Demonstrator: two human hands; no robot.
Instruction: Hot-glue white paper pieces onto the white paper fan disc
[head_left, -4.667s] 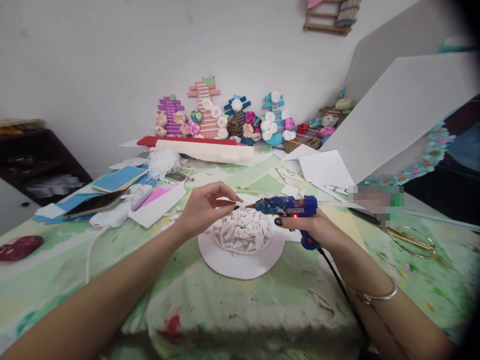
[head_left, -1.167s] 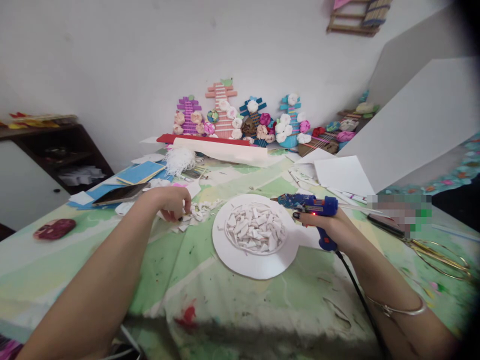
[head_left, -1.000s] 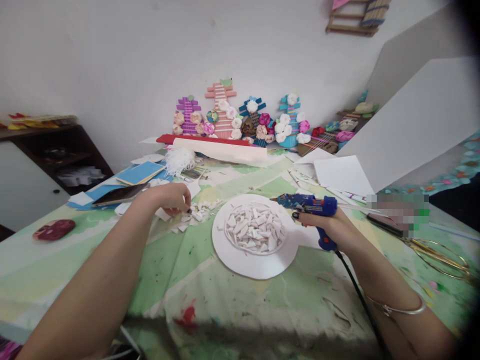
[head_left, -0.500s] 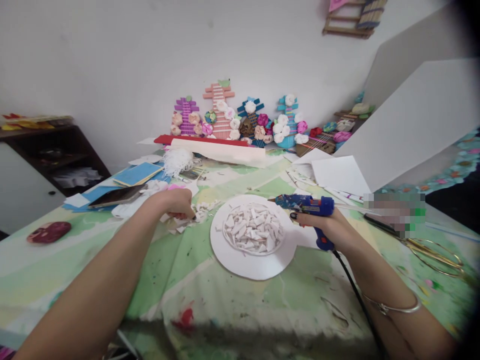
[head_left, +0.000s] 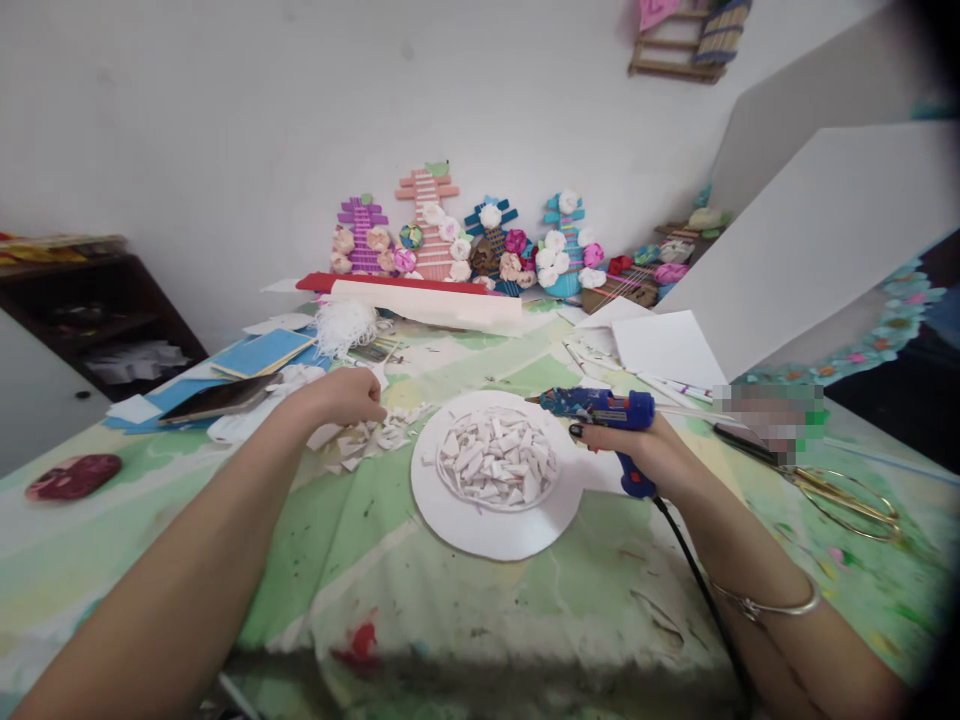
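At the far left, well apart from both hands, a dark red flat thing (head_left: 73,476) is seen on the green paint-stained surface (head_left: 450,620). Blue sheets (head_left: 262,352) and a dark flat slab (head_left: 217,398) are laid just beyond the left forearm. The left hand (head_left: 341,395) is stretched forward, palm down, with its fingers curled and drawn together over a heap of white scraps (head_left: 371,437). The fingertips are set against the heap, but whether a scrap is pinched cannot be told. Just to the right of that hand, between the two hands, a white disc (head_left: 480,530) is laid flat, and a round mound of white pieces (head_left: 499,465) is carried on its middle. The right hand (head_left: 649,455) is wrapped tightly around the grip of a blue glue gun (head_left: 600,408), held level, with the nozzle aimed left over the far edge of the disc. A black cord (head_left: 697,590) is trailed from the grip along the right forearm, where a thin bracelet (head_left: 761,605) is worn. To the right of that hand, gold-handled scissors (head_left: 840,490) are laid on the surface. Beyond both hands, a row of paper flower ornaments (head_left: 465,240) is stood against the wall.
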